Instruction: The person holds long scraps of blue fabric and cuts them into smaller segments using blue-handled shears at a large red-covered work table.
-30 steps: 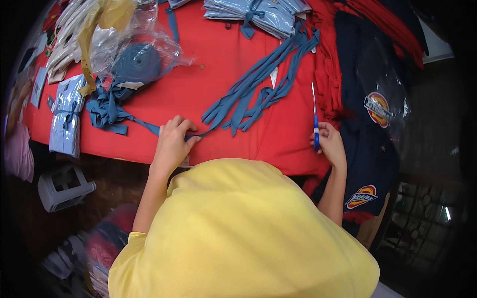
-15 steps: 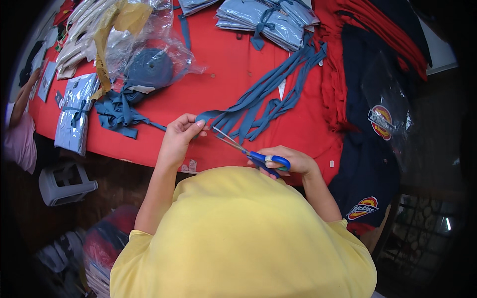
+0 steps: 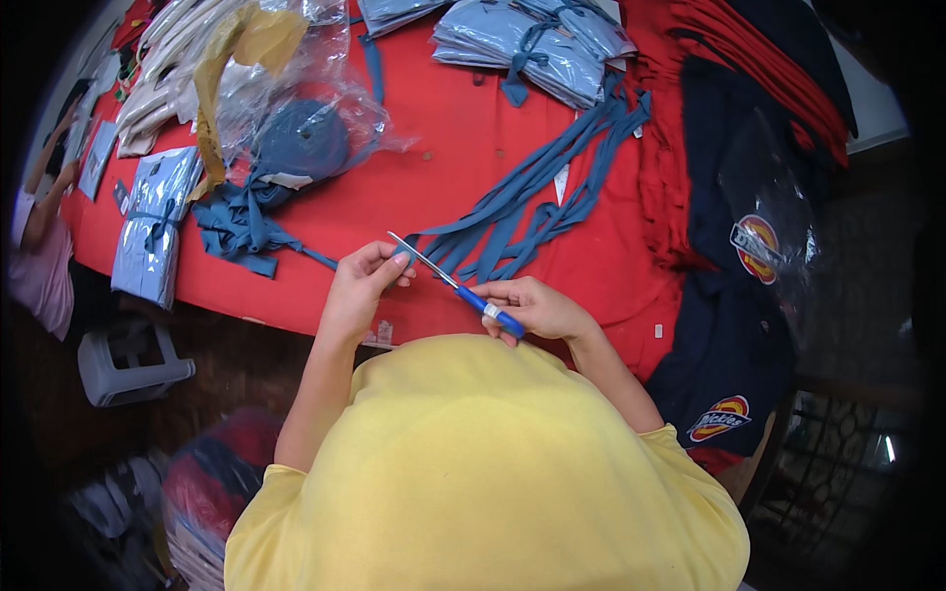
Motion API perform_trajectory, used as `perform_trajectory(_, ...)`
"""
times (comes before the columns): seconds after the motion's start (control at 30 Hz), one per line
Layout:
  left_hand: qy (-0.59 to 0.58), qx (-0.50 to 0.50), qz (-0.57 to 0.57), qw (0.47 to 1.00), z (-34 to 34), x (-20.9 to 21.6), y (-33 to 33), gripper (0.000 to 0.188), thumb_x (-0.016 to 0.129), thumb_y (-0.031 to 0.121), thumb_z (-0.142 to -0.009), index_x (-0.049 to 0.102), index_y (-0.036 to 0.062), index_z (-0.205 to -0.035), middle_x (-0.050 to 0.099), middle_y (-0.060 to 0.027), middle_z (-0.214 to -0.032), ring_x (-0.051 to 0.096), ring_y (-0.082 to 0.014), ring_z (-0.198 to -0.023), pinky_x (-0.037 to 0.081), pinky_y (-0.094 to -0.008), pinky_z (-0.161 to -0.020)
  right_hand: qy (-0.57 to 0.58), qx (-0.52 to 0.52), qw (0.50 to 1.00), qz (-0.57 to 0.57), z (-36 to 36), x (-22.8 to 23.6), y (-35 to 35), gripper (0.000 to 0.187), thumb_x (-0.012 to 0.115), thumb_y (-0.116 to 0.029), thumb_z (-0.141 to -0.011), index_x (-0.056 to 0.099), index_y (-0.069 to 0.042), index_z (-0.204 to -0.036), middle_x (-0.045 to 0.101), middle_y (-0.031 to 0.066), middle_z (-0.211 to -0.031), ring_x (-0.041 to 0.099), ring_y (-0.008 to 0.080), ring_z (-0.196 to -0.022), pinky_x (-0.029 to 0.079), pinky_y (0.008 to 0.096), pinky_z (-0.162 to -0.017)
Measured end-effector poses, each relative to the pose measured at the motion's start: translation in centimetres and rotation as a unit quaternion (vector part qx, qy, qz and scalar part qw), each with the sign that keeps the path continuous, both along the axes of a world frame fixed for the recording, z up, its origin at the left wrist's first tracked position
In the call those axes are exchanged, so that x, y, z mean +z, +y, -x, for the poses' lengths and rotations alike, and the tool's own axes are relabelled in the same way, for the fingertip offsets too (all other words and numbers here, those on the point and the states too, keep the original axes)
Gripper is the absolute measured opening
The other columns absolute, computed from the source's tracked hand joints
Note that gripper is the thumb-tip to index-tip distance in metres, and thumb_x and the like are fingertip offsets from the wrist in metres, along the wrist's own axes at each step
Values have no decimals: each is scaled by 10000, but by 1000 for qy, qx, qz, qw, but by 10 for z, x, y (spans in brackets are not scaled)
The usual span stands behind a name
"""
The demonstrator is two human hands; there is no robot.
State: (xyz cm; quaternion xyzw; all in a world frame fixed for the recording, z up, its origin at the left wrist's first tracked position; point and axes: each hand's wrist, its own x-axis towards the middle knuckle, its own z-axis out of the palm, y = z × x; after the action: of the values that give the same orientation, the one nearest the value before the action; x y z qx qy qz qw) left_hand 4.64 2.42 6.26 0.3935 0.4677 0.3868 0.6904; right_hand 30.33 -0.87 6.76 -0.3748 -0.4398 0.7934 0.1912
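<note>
My right hand (image 3: 537,308) is closed round the blue handles of a pair of scissors (image 3: 471,298). The scissors' blades reach up and left to my left hand (image 3: 372,276), which pinches the end of a blue fabric strip between thumb and fingers. More blue fabric strips (image 3: 522,214) fan out from there toward the far right, lying on the red cloth of the table (image 3: 424,187). Left of my left hand, another strip runs into a tangle of blue fabric (image 3: 241,227). Behind that tangle sits a roll of blue fabric strip (image 3: 304,138), partly under clear plastic.
Folded light-blue garments in plastic lie tied in bundles (image 3: 532,49) at the back and singly (image 3: 155,227) at left. Navy garments (image 3: 729,197) cover the right edge. A grey stool (image 3: 133,364) stands on the floor at left, below a co-worker's arm (image 3: 44,202).
The scissors' blades have come together and moved up and left, crossing the strip beside my left fingers. My right hand has turned, so the handles now show edge-on.
</note>
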Motion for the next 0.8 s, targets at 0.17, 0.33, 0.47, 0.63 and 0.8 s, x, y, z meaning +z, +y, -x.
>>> perform_trajectory(0.17, 67, -16, -56, 996, 5, 4, -3, 102, 611, 106, -874, 621, 5, -887, 631, -36, -791, 577, -95, -720, 433, -223, -672, -109, -65, 992, -8, -17, 35, -7, 443, 560, -106, -889, 464, 17, -1304, 630, 75, -798, 586, 100, -572, 453, 197, -491)
perform_trajectory(0.33, 343, -28, -308, 887, 19, 25, -2, 60, 621, 45, -808, 645, 20, -858, 628, -83, -804, 591, -213, -761, 433, -313, -726, -371, -317, 862, -141, -106, 45, -33, 372, 535, -61, -878, 518, 12, -1242, 651, 84, -864, 640, 150, -688, 501, 266, -516)
perform_trajectory(0.47, 356, -41, -318, 878, 20, 46, -2, 174, 625, 8, -778, 646, 40, -948, 625, -98, -814, 583, -257, -815, 425, -341, -765, -675, -240, 675, -177, -143, 34, -47, 428, 614, -90, -825, 523, -12, -1236, 646, 160, -935, 649, 304, -781, 521, 386, -675)
perform_trajectory(0.63, 232, 35, -331, 914, -3, 71, -8, 392, 647, -24, -758, 591, 50, -1140, 660, -83, -829, 598, -213, -861, 426, -335, -817, -637, -221, 642, -364, -86, 65, -32, 317, 629, -165, -827, 610, -38, -1117, 632, 152, -1030, 611, 328, -929, 485, 419, -783)
perform_trajectory(0.8, 153, 17, -404, 902, -20, 92, -3, 446, 597, -67, -812, 474, 13, -1233, 659, -119, -872, 624, -140, -836, 474, -298, -815, -173, -138, 863, -454, 36, 107, 18, 538, 706, -82, -771, 522, -86, -1277, 575, 68, -934, 552, 143, -702, 466, 277, -631)
